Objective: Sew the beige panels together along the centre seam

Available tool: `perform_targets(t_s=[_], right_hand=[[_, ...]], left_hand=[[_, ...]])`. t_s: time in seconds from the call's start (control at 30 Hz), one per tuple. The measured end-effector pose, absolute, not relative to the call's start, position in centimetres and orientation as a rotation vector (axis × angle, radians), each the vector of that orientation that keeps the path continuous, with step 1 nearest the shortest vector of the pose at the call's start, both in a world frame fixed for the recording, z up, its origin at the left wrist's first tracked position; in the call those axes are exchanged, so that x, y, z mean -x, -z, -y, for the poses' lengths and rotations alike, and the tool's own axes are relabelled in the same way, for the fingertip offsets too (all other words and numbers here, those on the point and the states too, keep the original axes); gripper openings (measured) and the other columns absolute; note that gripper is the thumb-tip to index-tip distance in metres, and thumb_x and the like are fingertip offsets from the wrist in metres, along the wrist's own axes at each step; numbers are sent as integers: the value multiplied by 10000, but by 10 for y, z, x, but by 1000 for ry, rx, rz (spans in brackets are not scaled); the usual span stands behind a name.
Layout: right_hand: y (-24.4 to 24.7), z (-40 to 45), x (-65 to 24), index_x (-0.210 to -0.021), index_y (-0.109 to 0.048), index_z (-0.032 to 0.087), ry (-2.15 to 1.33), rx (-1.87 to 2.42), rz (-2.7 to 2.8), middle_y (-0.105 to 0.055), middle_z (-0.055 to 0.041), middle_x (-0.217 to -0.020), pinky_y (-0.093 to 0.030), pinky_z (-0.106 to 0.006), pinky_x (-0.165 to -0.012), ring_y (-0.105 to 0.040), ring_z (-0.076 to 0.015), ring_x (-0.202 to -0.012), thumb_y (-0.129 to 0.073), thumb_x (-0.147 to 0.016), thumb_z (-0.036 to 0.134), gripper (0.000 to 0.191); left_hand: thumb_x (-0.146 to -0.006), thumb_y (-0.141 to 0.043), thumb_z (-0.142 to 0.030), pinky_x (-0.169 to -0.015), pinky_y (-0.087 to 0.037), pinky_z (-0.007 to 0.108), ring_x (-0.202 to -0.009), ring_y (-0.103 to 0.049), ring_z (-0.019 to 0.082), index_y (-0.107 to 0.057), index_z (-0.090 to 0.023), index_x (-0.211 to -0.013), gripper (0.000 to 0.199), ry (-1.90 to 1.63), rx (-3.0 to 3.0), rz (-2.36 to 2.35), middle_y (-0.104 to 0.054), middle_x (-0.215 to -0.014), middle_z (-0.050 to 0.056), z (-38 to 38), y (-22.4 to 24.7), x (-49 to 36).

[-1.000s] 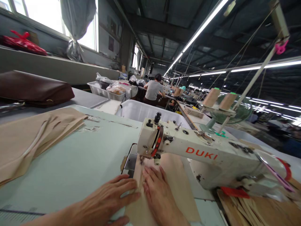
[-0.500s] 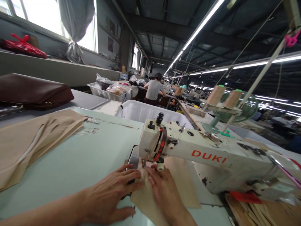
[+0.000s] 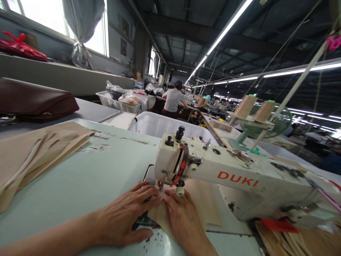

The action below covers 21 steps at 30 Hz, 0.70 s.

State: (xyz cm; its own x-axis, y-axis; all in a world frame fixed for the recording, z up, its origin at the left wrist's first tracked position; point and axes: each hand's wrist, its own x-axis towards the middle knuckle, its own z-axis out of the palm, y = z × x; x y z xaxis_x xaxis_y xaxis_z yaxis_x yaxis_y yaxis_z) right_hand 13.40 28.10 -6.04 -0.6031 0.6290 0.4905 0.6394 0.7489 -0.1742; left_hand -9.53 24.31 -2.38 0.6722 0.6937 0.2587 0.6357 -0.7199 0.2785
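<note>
A beige sewing machine (image 3: 197,170) marked DUKI stands over the pale green table. Under its needle area (image 3: 160,186) lies a tan piece of fabric (image 3: 206,202), spreading to the right beneath the arm. My left hand (image 3: 128,213) rests on the left, its fingers stretched and their tips on the fabric beside the presser foot, the thumb apart on the table. Flat on the fabric just right of the foot is my right hand (image 3: 182,217), fingers extended forward. The needle tip and stitching are too small to make out between my fingers.
Tan fabric pieces (image 3: 45,153) lie stacked at left, before a dark brown bag (image 3: 34,101). Behind the machine stands a white bin (image 3: 162,122). Thread cones (image 3: 245,106) and a green fan (image 3: 279,121) are at right. A person (image 3: 173,99) sits farther back.
The tan fabric has slid a little away from me under the machine. My left fingertips have moved slightly forward, closer to the right hand. The view has shifted slightly.
</note>
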Motion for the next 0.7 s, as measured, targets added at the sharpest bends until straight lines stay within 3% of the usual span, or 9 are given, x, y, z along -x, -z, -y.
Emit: perform_targets(t_s=[0.17, 0.33, 0.7], right_hand=[[68, -286, -136, -1285, -607, 295, 38, 992, 2396, -683, 5, -1211, -400, -449, -1099, -610, -217, -1144, -514, -908, 78, 445], [68, -288, -135, -1295, -611, 298, 11, 1041, 2408, -694, -5, -1187, -392, -451, -1099, -613, -217, -1145, -493, -924, 91, 441], [69, -285, -141, -1405, -499, 290, -72, 1066, 2470, -586, 13, -1369, -368, -449, -1112, -540, -209, -1257, -441, -932, 101, 513]], left_hand=[[-838, -688, -448, -1189, -284, 483, -1271, -506, 307, -422, -236, -1456, 705, -549, -2682, -1076, -539, -1347, 100, -248, 23, 94], [-835, -689, -498, -1171, -315, 497, -1320, -447, 347, -419, -226, -1464, 736, -560, -2674, -1128, -490, -1397, 120, -250, 33, 97], [-851, -644, -604, -1138, -361, 480, -1311, -448, 346, -374, -248, -1500, 788, -564, -2651, -1142, -489, -1385, 123, -247, 38, 95]])
